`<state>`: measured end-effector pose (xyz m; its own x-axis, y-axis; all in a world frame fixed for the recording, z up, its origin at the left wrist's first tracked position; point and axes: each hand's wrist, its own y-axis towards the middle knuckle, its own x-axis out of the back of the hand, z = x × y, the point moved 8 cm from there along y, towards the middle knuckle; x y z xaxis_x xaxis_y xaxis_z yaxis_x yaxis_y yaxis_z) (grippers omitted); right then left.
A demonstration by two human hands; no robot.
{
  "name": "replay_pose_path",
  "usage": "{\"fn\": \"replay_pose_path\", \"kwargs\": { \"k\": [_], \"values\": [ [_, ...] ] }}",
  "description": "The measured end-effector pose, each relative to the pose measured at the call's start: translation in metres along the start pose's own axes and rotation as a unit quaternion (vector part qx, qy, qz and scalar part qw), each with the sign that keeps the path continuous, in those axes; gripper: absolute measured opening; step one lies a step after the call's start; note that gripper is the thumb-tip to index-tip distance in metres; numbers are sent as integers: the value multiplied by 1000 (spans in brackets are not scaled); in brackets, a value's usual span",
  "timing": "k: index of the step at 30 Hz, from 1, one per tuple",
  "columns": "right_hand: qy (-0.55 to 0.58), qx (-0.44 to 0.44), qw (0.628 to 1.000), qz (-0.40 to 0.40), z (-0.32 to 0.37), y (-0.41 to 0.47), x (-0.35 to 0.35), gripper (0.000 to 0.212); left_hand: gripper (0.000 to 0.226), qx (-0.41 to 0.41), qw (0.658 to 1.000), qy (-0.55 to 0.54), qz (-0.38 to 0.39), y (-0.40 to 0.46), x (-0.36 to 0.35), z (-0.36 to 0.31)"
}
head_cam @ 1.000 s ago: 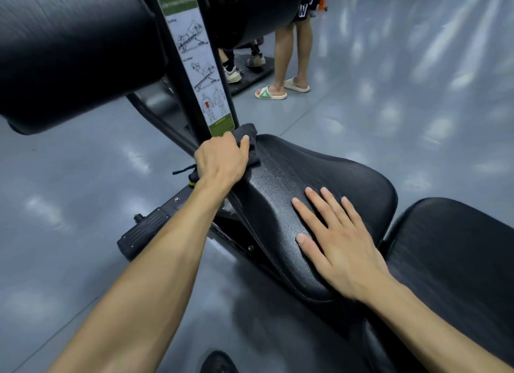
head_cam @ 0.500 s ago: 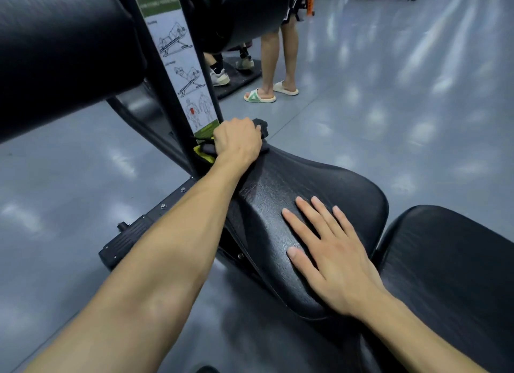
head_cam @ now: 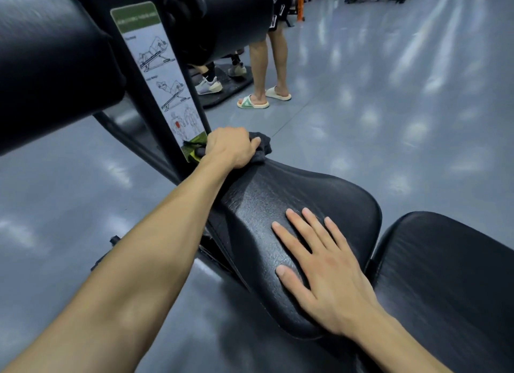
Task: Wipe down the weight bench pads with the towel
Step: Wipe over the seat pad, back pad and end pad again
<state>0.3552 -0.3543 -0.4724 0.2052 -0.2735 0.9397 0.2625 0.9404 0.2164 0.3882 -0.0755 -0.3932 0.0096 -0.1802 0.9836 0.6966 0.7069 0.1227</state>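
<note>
Our left hand (head_cam: 232,147) curls round the dark bunched towel (head_cam: 261,147), pressing it on the far, narrow tip of the seat pad (head_cam: 281,205) beside the instruction sticker (head_cam: 160,74). Our right hand (head_cam: 325,269) lies flat, fingers spread, on that textured black pad, whose long axis runs away from us toward the upright; the back pad (head_cam: 450,275) sits just right.

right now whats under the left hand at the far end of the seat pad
A dark towel, gripped by the left hand and pressed on the seat pad's narrow far end. The hand covers most of the towel.
</note>
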Motion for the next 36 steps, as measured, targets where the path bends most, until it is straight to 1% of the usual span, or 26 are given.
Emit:
{"fn": "replay_pose_path", "kwargs": {
  "k": [3, 6, 9, 12, 14, 18, 21, 23, 25, 27, 29, 31, 32, 34, 36],
  "values": [
    [8, -1, 1000, -6, 0, 0, 2, 63, 56, -43, 998, -36, 30, 9, -8, -15],
    [10, 3, 1000, -6, 0, -1, 2, 63, 58, -83, 994, -55, 34, 7, -11, -14],
    [14, 2, 1000, -10, -2, -1, 2, 63, 59, -78, 993, -54, 70, 12, -15, 0],
    [18, 2, 1000, -16, -2, -1, 3, 63, 71, -41, 993, -39, 100, 23, -20, 10],
    [21, -3, 1000, -22, -1, -1, 3, 64, 68, -36, 993, -34, 108, 28, -23, 6],
    [25, -7, 999, -24, -1, 0, 2, 65, 59, -59, 991, -40, 111, 34, -29, -13],
    [25, -6, 999, -23, -1, 1, 2, 66, 58, -82, 988, -44, 123, 35, -32, -25],
    [25, -6, 999, -22, -1, 1, 2, 66, 58, -104, 986, -30, 129, 30, -28, -40],
    [27, -6, 999, -21, -1, 0, 2, 66, 58, -140, 981, -18, 131, 23, -26, -71],
    [26, -6, 999, -21, -2, 1, 2, 67, 60, -191, 969, -50, 146, 12, -31, -120],
    [27, -3, 999, -17, -1, 0, 2, 68, 58, -243, 950, -109, 160, -4, -35, -167],
    [33, -2, 999, -15, -2, 0, 2, 68, 55, -282, 937, -141, 150, -17, -31, -194],
    [36, -2, 999, -15, -2, 0, 2, 68, 52, -297, 931, -153, 146, -21, -29, -197],
    [37, -2, 999, -15, -4, -1, 3, 68, 50, -306, 927, -168, 139, -19, -25, -181],
    [36, -2, 999, -15, -4, -1, 2, 69, 52, -282, 940, -136, 134, -6, -25, -143]
  ]
}}
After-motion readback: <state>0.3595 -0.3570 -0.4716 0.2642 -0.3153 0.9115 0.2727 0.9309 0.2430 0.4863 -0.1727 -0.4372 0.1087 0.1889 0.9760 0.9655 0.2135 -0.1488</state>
